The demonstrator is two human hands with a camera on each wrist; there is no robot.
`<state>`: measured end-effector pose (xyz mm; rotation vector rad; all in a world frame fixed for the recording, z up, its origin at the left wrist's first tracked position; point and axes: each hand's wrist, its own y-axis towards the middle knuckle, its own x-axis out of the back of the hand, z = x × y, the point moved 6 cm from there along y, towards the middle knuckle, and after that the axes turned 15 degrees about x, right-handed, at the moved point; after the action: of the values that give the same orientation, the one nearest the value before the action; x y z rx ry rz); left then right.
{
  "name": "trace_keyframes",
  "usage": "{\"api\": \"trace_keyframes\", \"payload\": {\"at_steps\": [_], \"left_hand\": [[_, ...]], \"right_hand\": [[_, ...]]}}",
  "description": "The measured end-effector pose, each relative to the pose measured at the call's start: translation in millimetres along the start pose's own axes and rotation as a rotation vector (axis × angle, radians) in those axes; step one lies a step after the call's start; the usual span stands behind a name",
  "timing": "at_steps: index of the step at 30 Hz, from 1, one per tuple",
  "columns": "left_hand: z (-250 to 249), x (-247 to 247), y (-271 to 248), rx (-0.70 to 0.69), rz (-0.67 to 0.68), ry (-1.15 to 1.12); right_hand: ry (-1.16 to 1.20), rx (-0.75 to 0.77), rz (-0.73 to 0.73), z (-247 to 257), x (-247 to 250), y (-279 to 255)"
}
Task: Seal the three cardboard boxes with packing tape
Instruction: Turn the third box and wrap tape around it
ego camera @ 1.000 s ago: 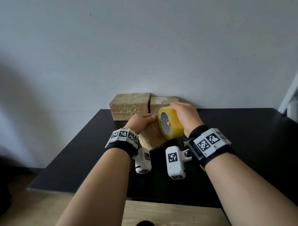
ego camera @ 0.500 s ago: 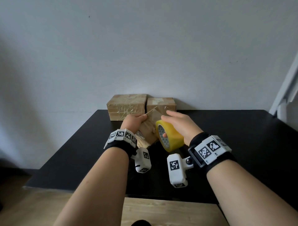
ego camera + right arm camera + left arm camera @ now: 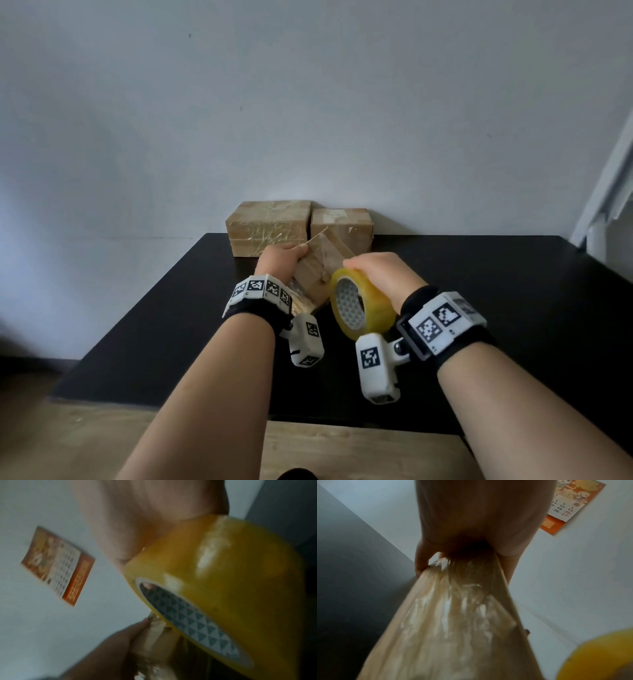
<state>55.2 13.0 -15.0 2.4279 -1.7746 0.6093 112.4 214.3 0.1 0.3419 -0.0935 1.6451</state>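
- Between the two hands, head view: left hand (image 3: pixel 282 258) grips the tilted cardboard box (image 3: pixel 317 274) by its far upper edge, one corner pointing up, lifted off the black table (image 3: pixel 479 291). Right hand (image 3: pixel 380 279) is curled over the top of the yellow tape roll (image 3: pixel 359 305), which sits just right of the box, maybe touching its near corner. Roll's open core faces left, toward the box.
- Beyond both hands, two other boxes (image 3: pixel 270 228) sit side by side against the wall, shiny tape already on the left one.
- Left wrist view: fingers (image 3: pixel 421 562) and thumb clamp the box (image 3: pixel 453 622) edge; its long side runs from the palm toward the camera, crinkly tape all over it. Tape roll (image 3: pixel 594 655) pokes in at the lower right.
- Right wrist view: blurry, but the hand (image 3: pixel 145 520) is wrapped on the roll (image 3: pixel 223 581), a fingertip inside the core. Box is just below the roll, so I'd guess the right hand does the next pull across it. Can't spot the tape's free end though.
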Motion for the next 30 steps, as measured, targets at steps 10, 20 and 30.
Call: {"api": "trace_keyframes", "payload": {"at_steps": [10,20,30], "left_hand": [[9.9,11.5,12.4,0.196,-0.088,-0.015],[32.9,12.8,24.4,0.275,-0.034,0.005],[28.5,12.8,24.5,0.256,-0.026,0.190]], "right_hand": [[-0.105,0.175,-0.111,8.0,-2.2,12.1],[-0.302,0.079,0.129,-8.2,-27.0,12.4],[-0.589,-0.001,0.072,-8.9,-13.7,23.2]]}}
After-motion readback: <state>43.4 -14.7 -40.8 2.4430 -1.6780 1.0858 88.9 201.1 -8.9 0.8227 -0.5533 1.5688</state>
